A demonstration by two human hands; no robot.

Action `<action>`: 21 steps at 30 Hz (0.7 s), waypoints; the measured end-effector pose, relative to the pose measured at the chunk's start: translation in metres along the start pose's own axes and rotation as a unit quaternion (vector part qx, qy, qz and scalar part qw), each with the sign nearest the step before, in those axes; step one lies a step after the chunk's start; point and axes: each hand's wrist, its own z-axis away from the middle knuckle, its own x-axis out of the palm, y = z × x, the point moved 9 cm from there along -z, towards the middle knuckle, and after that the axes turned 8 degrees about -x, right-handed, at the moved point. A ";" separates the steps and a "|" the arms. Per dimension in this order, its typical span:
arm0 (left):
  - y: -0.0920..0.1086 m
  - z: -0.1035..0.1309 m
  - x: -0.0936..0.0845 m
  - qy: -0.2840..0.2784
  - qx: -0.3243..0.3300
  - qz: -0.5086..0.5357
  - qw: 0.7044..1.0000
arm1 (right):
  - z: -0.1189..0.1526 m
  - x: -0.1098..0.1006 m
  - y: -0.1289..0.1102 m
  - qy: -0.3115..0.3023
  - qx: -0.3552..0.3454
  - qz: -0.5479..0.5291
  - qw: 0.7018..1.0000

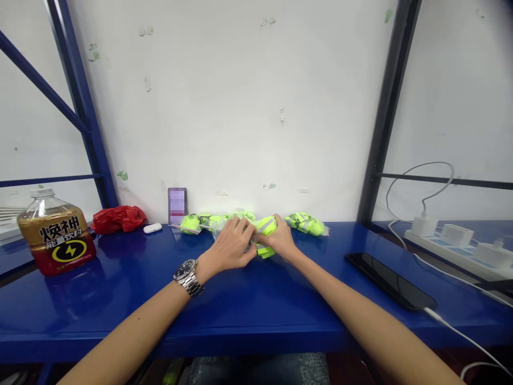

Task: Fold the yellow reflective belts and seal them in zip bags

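Note:
My left hand (236, 243), with a steel watch (188, 277) on its wrist, is closed around a clear plastic bag (217, 231). Its fingers bend over the bag, hiding much of it. Close beside it, my right hand (282, 240) grips a bundled fluorescent yellow reflective vest (265, 226) with silver stripes. Part of the vest hangs below the fingers, near the bag's edge; whether it lies inside the bag I cannot tell. Behind my hands, against the wall, lie bagged yellow reflective bundles (191, 224), and another bagged bundle (306, 223) is to the right.
A large drink bottle (56, 232) stands at left, near a red plastic bag (119, 219) and a white earphone case (153, 228). One phone (177, 205) leans on the wall. A black phone (388, 280) with a cable lies right, near a power strip (444, 247).

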 end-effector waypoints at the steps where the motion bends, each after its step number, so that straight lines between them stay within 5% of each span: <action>1: -0.002 0.001 -0.002 0.004 0.008 -0.023 1.000 | -0.001 0.001 0.004 -0.003 0.013 -0.027 1.000; 9: -0.012 0.003 0.032 -0.062 -0.002 -0.039 0.997 | 0.012 0.025 0.017 -0.046 0.129 -0.208 0.969; 21: 0.003 0.011 0.028 -0.007 0.017 0.067 0.998 | 0.021 0.026 0.000 -0.030 0.081 -0.168 0.982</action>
